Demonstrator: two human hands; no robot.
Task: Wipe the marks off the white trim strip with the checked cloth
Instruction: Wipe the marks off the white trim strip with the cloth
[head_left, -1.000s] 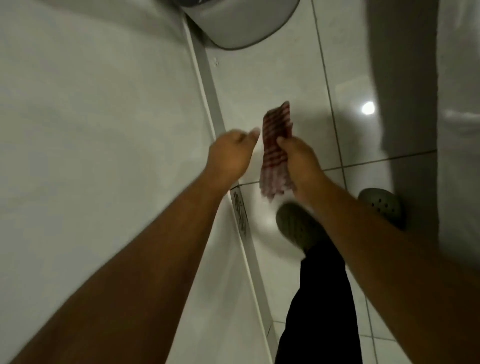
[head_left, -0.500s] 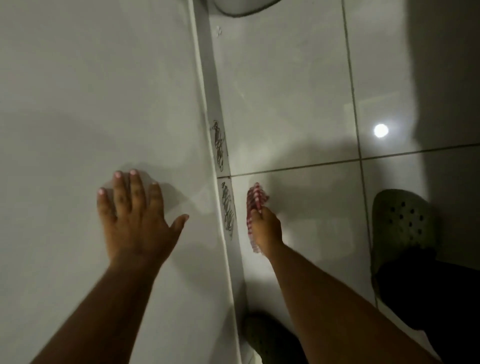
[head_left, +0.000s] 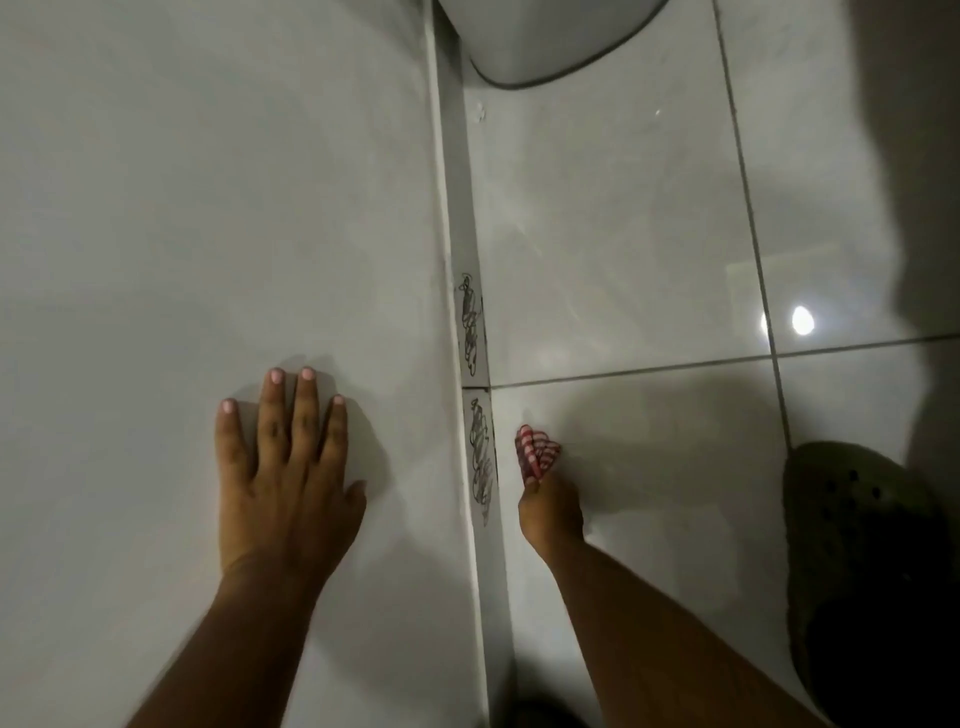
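Observation:
The white trim strip (head_left: 461, 208) runs along the foot of the wall, from the top centre down to the bottom centre. Two patches of dark scribble mark it: an upper one (head_left: 470, 322) and a lower one (head_left: 482, 462). My right hand (head_left: 550, 512) is shut on the bunched red-and-white checked cloth (head_left: 535, 451), low over the floor tile just right of the lower scribble and a little apart from the strip. My left hand (head_left: 283, 467) lies flat against the wall, fingers spread, holding nothing.
The pale wall (head_left: 208, 208) fills the left half. Glossy floor tiles (head_left: 623, 234) with dark grout lines fill the right. A rounded white fixture base (head_left: 550, 41) stands at the top by the strip. My green clog (head_left: 852, 499) is at the right edge.
Both hands dropped from mid-air. The left hand went flat onto the wall. The right hand carried the cloth down beside the lower scribble and has barely moved over the last half second.

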